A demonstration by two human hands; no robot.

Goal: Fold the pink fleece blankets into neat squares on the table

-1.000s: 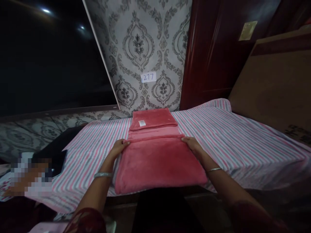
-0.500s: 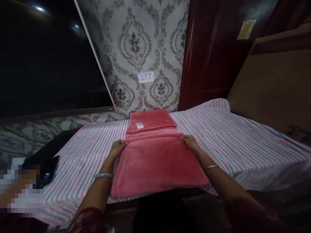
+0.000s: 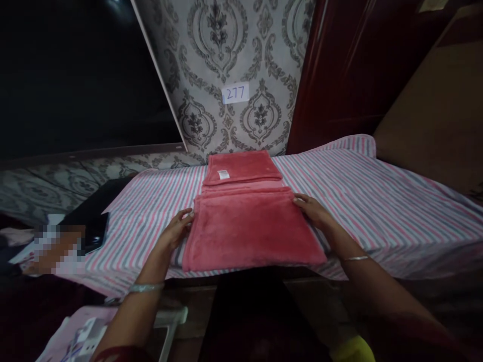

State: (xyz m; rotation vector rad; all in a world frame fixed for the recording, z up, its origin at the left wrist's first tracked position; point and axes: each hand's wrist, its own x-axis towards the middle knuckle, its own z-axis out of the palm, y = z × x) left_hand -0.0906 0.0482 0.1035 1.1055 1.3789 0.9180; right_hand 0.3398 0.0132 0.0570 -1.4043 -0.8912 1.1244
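Observation:
A plush coral-pink blanket lies on a striped cloth, its two ends folded in toward a narrow gap across the middle. On the far folded part shows a small white label. At the near part's left edge is my left hand, fingers slightly curled and apart, fingertips beside or lightly touching the fabric. My right hand rests at the near part's upper right corner, thumb and fingers apart, the fingertips at the edge. Neither hand grips the fabric.
The striped cloth covers the table. Behind stand a patterned wall with a paper marked 277 and a large dark screen. A cardboard box is at right; a phone-like dark object lies left. A power strip sits lower left.
Both hands have let go of the near fold's upper corners and moved slightly outward. The near fold lies flatter. The view has tipped downward, so more of the floor area shows.

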